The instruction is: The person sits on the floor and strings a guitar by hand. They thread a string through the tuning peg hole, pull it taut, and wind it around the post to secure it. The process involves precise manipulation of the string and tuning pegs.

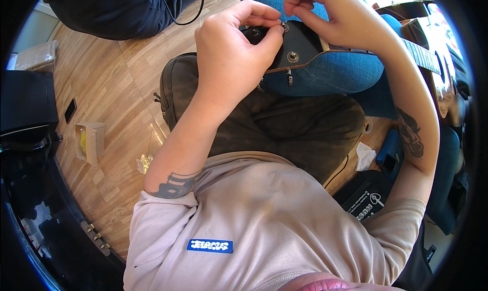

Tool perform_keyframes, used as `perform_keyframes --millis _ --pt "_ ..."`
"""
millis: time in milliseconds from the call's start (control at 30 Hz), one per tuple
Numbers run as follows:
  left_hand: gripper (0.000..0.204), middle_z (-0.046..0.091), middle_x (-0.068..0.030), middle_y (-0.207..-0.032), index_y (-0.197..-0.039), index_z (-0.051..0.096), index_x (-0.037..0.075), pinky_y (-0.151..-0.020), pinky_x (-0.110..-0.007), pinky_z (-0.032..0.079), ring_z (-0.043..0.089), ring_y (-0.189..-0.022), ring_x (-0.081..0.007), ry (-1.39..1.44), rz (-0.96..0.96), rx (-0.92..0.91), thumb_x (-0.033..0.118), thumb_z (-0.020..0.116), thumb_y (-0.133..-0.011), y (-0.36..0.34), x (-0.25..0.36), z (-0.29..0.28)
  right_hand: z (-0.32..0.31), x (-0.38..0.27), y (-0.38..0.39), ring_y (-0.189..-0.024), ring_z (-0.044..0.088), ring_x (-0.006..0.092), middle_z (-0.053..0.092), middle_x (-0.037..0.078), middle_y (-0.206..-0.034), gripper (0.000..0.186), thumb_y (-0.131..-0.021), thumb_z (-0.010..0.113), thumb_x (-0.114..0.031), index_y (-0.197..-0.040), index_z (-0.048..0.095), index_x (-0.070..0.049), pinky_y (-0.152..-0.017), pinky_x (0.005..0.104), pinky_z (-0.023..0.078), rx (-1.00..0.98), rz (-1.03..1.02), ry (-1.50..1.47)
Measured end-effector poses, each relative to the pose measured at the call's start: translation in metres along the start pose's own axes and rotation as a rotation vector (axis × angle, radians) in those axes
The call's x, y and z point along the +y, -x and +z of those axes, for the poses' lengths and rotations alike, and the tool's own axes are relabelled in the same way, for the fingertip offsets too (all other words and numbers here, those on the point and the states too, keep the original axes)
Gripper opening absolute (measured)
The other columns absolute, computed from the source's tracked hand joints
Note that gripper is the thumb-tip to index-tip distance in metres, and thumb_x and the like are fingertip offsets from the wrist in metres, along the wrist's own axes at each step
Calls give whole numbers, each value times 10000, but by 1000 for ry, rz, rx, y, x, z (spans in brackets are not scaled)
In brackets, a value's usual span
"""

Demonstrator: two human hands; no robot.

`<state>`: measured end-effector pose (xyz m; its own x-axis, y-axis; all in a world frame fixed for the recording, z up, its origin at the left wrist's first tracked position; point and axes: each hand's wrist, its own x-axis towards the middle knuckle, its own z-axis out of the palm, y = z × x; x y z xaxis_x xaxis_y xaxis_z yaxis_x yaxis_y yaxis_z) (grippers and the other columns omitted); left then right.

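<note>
A guitar's black headstock (pixel 305 46) lies over a blue denim-like surface (pixel 335 75) in front of me. Metal tuner posts stand up from its face, and a tuner key (pixel 290 78) sticks out at the near edge. My left hand (pixel 239 47) is at the headstock's left side, thumb and forefinger pinched at a post near the far edge. What lies between those fingertips is too small to make out. Just right of it, my right hand (pixel 325 17) hovers above the headstock with curled, pinched fingers; their contents are hidden. The fretted neck (pixel 421 55) runs right beneath my right forearm.
A dark bag (pixel 109 8) with a cable stands at the far left. On the wooden floor lie a phone (pixel 70 110), an open cardboard box (pixel 91 143) and a crinkled plastic packet (pixel 145 164). White tissue (pixel 365 157) and a printed black bag (pixel 363 192) are at right.
</note>
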<state>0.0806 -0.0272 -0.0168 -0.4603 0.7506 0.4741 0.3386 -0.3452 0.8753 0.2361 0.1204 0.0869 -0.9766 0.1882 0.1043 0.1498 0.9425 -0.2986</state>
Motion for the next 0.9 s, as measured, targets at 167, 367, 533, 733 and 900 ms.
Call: perform_keyframes --millis 167,367,533,733,900 --pt "204 827 -100 -1006 -1066 795 -53 -902 -266 593 784 -968 -131 -40 -68 -78 -6 848 -875 1 9 -4 2 0 5 -824 714 356 727 160 -909 119 -929 669 -92 -987 760 -42 -740 438 556 1 -14 -9" --pt "182 826 -87 -989 -1050 807 -40 -905 -275 592 784 -958 -133 -31 -63 -68 8 845 -878 1 10 -1 -5 -11 11 -828 680 345 674 139 -887 97 -926 714 -106 -987 762 -48 -730 435 534 10 -57 15" --pt "149 827 -71 -958 -1039 826 6 -899 -306 590 778 -924 -138 -205 55 -47 54 823 -897 0 16 -2 -7 -32 13 -843 671 333 657 134 -889 95 -924 746 -98 -997 764 -40 -728 429 521 18 -70 9" --pt "140 826 -66 -961 -1045 828 12 -886 -302 587 774 -916 -131 -174 35 -45 47 804 -911 0 15 -2 0 -11 18 -837 679 330 668 135 -892 94 -930 742 -89 -1004 767 -36 -728 422 523 46 -34 -49" --pt "138 827 -72 -983 -1046 818 -13 -893 -283 588 775 -937 -123 -120 19 -57 22 804 -914 -1 9 -2 3 -4 18 -857 706 326 704 146 -911 106 -931 743 -94 -1008 770 -26 -746 407 542 90 -47 -70"
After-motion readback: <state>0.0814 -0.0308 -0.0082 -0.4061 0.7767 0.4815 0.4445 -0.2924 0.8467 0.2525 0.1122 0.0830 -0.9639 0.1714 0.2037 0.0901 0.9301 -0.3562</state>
